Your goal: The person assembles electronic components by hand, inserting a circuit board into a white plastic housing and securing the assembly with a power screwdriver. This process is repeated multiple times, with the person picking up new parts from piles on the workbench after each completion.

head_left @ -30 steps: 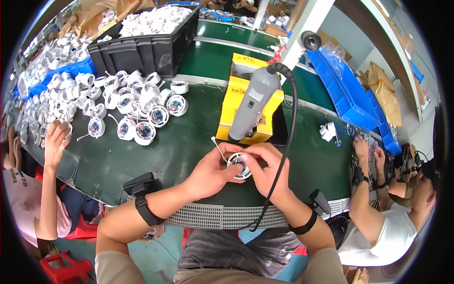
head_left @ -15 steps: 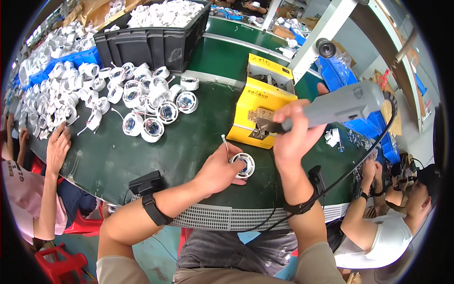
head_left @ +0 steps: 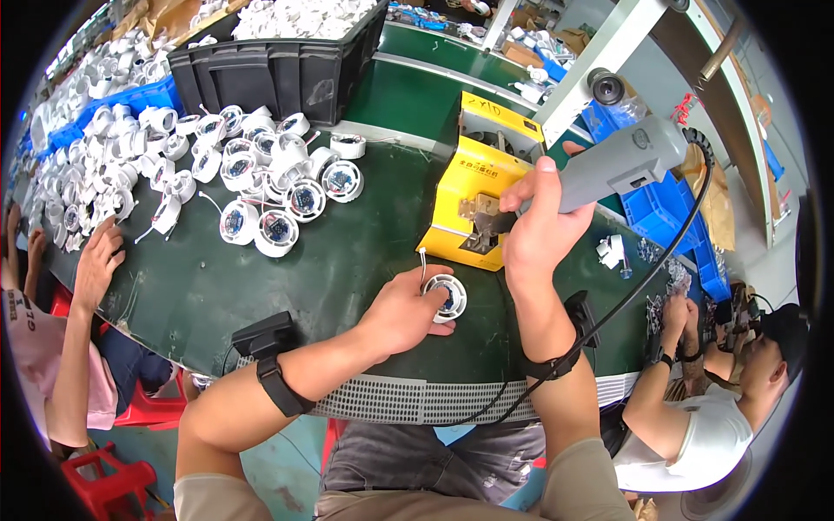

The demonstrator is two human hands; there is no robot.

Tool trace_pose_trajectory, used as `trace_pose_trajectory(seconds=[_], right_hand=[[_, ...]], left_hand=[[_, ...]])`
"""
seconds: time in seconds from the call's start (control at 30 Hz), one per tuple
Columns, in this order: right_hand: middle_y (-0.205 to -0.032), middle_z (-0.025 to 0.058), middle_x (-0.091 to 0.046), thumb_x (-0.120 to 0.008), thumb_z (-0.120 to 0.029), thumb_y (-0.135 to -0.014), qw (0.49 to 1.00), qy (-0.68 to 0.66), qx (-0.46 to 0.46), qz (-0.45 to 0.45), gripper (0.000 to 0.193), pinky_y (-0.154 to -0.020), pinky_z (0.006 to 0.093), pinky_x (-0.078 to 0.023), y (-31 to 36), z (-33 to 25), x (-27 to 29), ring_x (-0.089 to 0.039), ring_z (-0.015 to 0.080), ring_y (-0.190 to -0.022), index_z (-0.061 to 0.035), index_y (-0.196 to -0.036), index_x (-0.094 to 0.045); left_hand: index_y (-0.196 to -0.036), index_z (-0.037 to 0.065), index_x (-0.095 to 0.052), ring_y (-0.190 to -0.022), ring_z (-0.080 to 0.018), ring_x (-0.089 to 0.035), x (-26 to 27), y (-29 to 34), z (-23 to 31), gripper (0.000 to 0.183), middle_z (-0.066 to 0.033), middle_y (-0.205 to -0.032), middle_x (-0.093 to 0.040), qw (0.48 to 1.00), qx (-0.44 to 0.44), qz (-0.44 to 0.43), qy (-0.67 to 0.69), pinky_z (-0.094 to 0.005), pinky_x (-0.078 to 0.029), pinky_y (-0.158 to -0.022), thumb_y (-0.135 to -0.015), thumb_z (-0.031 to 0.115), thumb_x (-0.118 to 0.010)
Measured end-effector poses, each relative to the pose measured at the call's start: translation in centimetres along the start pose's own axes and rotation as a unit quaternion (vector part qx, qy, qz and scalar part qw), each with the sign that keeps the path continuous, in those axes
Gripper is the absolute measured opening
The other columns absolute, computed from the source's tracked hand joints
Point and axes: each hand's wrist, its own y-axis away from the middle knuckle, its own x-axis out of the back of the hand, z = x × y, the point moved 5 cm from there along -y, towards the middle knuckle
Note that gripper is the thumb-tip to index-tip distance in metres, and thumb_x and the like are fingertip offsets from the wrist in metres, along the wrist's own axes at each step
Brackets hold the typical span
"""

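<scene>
Factory workshop, assembly-line type; evidence as viewed from my place:
- Surface (head_left: 339,260): 1, long, green, shared by me, 1 person in pink (head_left: 74,373) at my left and 1 person in white (head_left: 704,438) at my right.
- Housings (head_left: 291,156): white, round, heaped in bulk; several with circuit boards inside; 1 in my left grip (head_left: 404,308).
- Crate (head_left: 261,82): 1, black plastic, piled with small white parts (head_left: 300,19).
- Bins (head_left: 656,208): blue plastic, flanking me on both sides.
- Hand tool (head_left: 618,165): 1, grey, corded, in my right grip (head_left: 549,226), before a yellow box (head_left: 473,178).
- Stool (head_left: 109,478): red, low.
</scene>
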Motion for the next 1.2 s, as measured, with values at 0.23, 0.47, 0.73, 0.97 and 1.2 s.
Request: trace_pose_trajectory(seconds=[0.23, 0.47, 0.73, 0.97, 1.2], right_hand=[[-0.055, 0.0061, -0.047, -0.053, -0.008, -0.091, 1.000, -0.010, -0.008, 0.002, 0.032, -0.045, 0.0289, -0.041, 0.1, -0.3, 0.0, -0.046, 0.0148, -0.046, 0.0023, -0.118, -0.040], [-0.055, 0.0061, -0.046, -0.053, -0.009, -0.091, 0.999, -0.019, -0.023, -0.022, 0.032, -0.044, 0.0288, -0.041, 0.1, -0.2, 0.3, -0.046, 0.0144, -0.046, 0.0012, -0.118, -0.040], [-0.054, 0.0057, -0.046, -0.053, -0.008, -0.091, 0.999, -0.031, -0.011, -0.010, 0.031, -0.045, 0.0290, -0.041, -0.1, -0.1, 0.0, -0.045, 0.0142, -0.045, 0.0011, -0.118, -0.041], [-0.055, 0.0062, -0.047, -0.051, -0.007, -0.092, 0.999, -0.001, -0.018, -0.038, 0.027, -0.047, 0.0285, -0.041, 0.5, -0.3, -0.3, -0.046, 0.0142, -0.045, 0.0011, -0.116, -0.040], [-0.058, 0.0041, -0.042, -0.051, -0.008, -0.092, 0.987, -0.096, -0.113, -0.060, 0.032, -0.045, 0.0292, -0.040, 3.9, -1.8, 0.6, -0.043, 0.0132, -0.046, -0.0038, -0.121, -0.039]], left_hand=[[-0.131, -0.004, -0.045, -0.085, -0.0213, -0.066, -0.2, 0.0, 0.3, 0.036, -0.0122, -0.109, -0.059, 1.000, 0.000, 0.004, -0.006, -0.0319, -0.060, -0.076, -0.097, 0.008, -0.046], [-0.130, -0.004, -0.045, -0.085, -0.0217, -0.066, 0.0, 0.0, 0.0, 0.035, -0.0127, -0.109, -0.059, 1.000, -0.001, 0.002, -0.004, -0.0319, -0.060, -0.076, -0.097, 0.008, -0.046], [-0.129, -0.004, -0.046, -0.084, -0.0220, -0.066, 0.0, -0.1, 0.0, 0.034, -0.0126, -0.109, -0.059, 1.000, 0.001, 0.003, -0.005, -0.0323, -0.060, -0.076, -0.097, 0.008, -0.046], [-0.129, -0.003, -0.046, -0.085, -0.0220, -0.066, -0.1, -0.1, 0.0, 0.034, -0.0122, -0.109, -0.058, 1.000, -0.012, 0.011, -0.001, -0.0325, -0.060, -0.076, -0.096, 0.007, -0.046], [-0.128, -0.002, -0.048, -0.085, -0.0214, -0.066, -0.1, 0.1, 0.3, 0.033, -0.0113, -0.110, -0.059, 0.999, -0.036, 0.031, -0.013, -0.0319, -0.060, -0.075, -0.097, 0.006, -0.045]])
